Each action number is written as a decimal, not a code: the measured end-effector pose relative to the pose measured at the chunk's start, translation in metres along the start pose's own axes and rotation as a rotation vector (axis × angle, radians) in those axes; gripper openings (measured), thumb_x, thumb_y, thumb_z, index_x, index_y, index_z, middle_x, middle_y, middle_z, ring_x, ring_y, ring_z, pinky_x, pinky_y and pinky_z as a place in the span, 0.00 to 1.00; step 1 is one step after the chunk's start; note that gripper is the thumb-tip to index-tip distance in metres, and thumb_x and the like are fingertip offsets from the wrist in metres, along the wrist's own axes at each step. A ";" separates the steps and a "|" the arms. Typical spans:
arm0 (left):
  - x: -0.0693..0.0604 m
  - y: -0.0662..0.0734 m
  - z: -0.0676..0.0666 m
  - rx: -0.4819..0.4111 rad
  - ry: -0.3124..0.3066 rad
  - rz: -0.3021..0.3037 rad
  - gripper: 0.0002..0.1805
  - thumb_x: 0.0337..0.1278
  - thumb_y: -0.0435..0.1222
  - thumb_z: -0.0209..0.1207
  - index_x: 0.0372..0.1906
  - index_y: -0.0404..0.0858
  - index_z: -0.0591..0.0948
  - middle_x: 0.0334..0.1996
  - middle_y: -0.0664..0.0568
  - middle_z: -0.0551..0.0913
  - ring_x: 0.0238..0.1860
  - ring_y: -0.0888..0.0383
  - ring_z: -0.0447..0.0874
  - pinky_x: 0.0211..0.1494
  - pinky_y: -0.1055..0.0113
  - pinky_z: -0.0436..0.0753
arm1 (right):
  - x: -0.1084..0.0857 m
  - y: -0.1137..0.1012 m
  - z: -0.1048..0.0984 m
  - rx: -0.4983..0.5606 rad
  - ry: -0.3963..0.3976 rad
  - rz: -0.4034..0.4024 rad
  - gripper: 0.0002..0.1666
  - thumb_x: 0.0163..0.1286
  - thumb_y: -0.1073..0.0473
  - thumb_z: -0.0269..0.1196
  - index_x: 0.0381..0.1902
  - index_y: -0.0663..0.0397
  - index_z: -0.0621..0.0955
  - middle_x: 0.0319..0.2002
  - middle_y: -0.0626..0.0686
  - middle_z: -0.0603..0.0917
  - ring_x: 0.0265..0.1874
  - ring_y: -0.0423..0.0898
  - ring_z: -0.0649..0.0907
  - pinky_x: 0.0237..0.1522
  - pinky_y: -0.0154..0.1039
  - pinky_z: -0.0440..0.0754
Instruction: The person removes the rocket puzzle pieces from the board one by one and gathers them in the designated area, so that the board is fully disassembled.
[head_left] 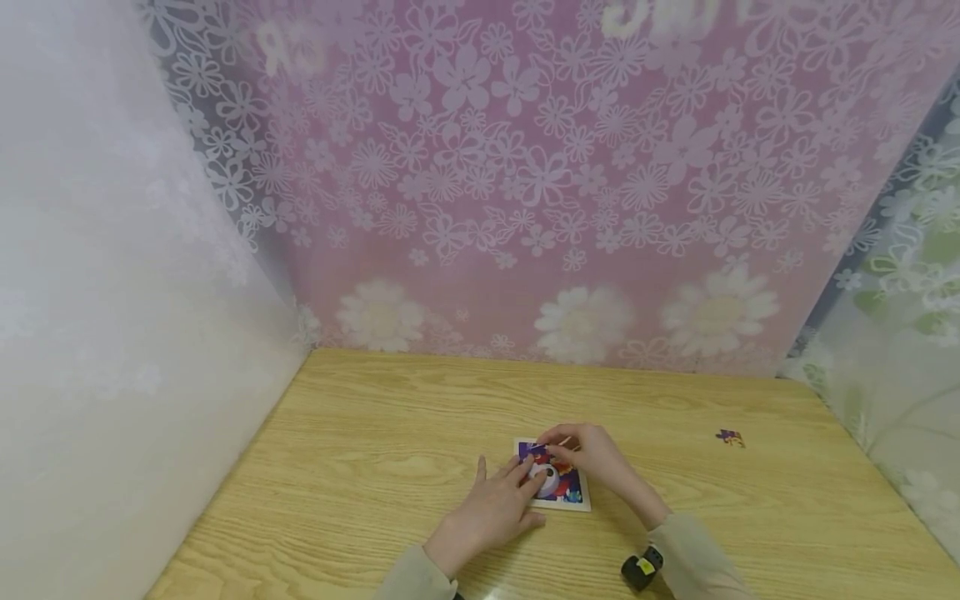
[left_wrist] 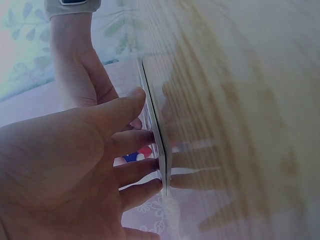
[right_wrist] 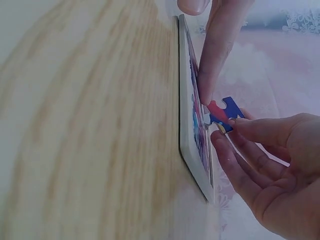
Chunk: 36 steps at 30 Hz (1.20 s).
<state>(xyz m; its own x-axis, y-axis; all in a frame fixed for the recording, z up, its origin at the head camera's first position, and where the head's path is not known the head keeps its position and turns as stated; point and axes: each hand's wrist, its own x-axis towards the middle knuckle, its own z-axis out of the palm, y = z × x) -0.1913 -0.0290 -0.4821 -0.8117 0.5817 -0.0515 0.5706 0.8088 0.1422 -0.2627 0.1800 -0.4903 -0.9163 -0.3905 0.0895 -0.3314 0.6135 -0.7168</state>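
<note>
A small jigsaw puzzle in a white-edged tray (head_left: 583,507) lies on the table, its picture showing purple, red and a big white eye. My left hand (head_left: 491,510) rests on its left part with spread, fairly straight fingers. Over the upper part of the tray is my right hand (head_left: 600,460). In the right wrist view, its thumb and fingers pinch a blue and red puzzle piece (right_wrist: 218,109), tilted up from the tray surface. One left fingertip is close beside that piece. From the left wrist view the tray (left_wrist: 159,135) appears edge-on, and the piece cannot be made out there.
Another loose puzzle piece, or pieces together (head_left: 731,438), lies on the wooden table (head_left: 375,433) to the right. A black wrist device (head_left: 641,568) sits at the right sleeve. Flowered curtains (head_left: 480,208) stand behind the table and at its sides.
</note>
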 end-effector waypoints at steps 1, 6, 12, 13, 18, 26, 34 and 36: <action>0.000 0.000 0.000 0.000 -0.001 0.000 0.34 0.69 0.58 0.55 0.76 0.51 0.69 0.77 0.50 0.64 0.77 0.50 0.60 0.71 0.31 0.62 | 0.000 0.000 0.000 -0.002 0.005 -0.001 0.09 0.73 0.62 0.64 0.48 0.53 0.88 0.45 0.55 0.89 0.34 0.44 0.85 0.31 0.32 0.85; 0.001 0.001 0.000 -0.004 -0.004 -0.001 0.34 0.69 0.58 0.55 0.76 0.51 0.69 0.77 0.51 0.63 0.77 0.50 0.60 0.71 0.31 0.62 | 0.000 0.002 -0.003 0.016 0.062 0.005 0.10 0.73 0.62 0.63 0.49 0.54 0.87 0.44 0.55 0.89 0.33 0.44 0.86 0.31 0.33 0.85; 0.001 0.001 -0.001 -0.014 -0.013 -0.005 0.34 0.69 0.58 0.55 0.76 0.51 0.69 0.77 0.51 0.63 0.78 0.50 0.59 0.71 0.31 0.62 | -0.001 0.005 -0.011 0.090 0.089 0.012 0.12 0.74 0.60 0.63 0.52 0.57 0.87 0.43 0.57 0.90 0.32 0.46 0.89 0.33 0.40 0.88; 0.001 0.001 -0.001 -0.013 -0.013 -0.005 0.35 0.69 0.58 0.55 0.76 0.51 0.69 0.77 0.51 0.63 0.78 0.50 0.60 0.71 0.31 0.62 | -0.002 0.005 -0.013 0.101 0.093 0.016 0.13 0.74 0.60 0.63 0.52 0.57 0.86 0.42 0.57 0.90 0.32 0.47 0.89 0.33 0.41 0.88; 0.001 0.001 0.000 -0.007 0.000 -0.002 0.35 0.69 0.58 0.55 0.76 0.50 0.69 0.77 0.50 0.64 0.77 0.50 0.60 0.71 0.31 0.62 | -0.004 0.006 -0.021 0.161 0.115 0.055 0.14 0.75 0.60 0.63 0.54 0.59 0.86 0.41 0.58 0.90 0.33 0.50 0.89 0.37 0.44 0.89; 0.001 0.001 0.000 -0.017 -0.005 -0.011 0.34 0.69 0.58 0.55 0.76 0.51 0.69 0.77 0.51 0.64 0.77 0.50 0.60 0.71 0.31 0.61 | -0.010 0.005 -0.030 0.200 0.157 0.107 0.16 0.75 0.59 0.62 0.56 0.60 0.84 0.49 0.62 0.87 0.39 0.55 0.89 0.42 0.46 0.89; 0.000 0.002 -0.001 -0.019 0.002 -0.007 0.35 0.69 0.57 0.56 0.76 0.50 0.69 0.77 0.50 0.64 0.77 0.49 0.60 0.71 0.31 0.61 | -0.014 0.015 -0.037 0.200 0.183 0.114 0.17 0.75 0.61 0.62 0.56 0.65 0.83 0.51 0.65 0.86 0.40 0.52 0.89 0.43 0.44 0.88; 0.000 0.002 -0.001 -0.025 0.001 -0.008 0.35 0.69 0.57 0.56 0.76 0.50 0.69 0.77 0.50 0.64 0.77 0.49 0.60 0.71 0.30 0.61 | -0.016 0.017 -0.039 0.194 0.194 0.120 0.16 0.75 0.62 0.62 0.56 0.65 0.84 0.50 0.64 0.86 0.39 0.51 0.90 0.42 0.43 0.89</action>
<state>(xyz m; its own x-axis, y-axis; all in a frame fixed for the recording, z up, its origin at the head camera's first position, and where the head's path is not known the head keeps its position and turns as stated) -0.1901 -0.0278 -0.4806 -0.8161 0.5755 -0.0516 0.5613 0.8108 0.1662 -0.2625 0.2230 -0.4770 -0.9783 -0.1731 0.1135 -0.1863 0.4975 -0.8472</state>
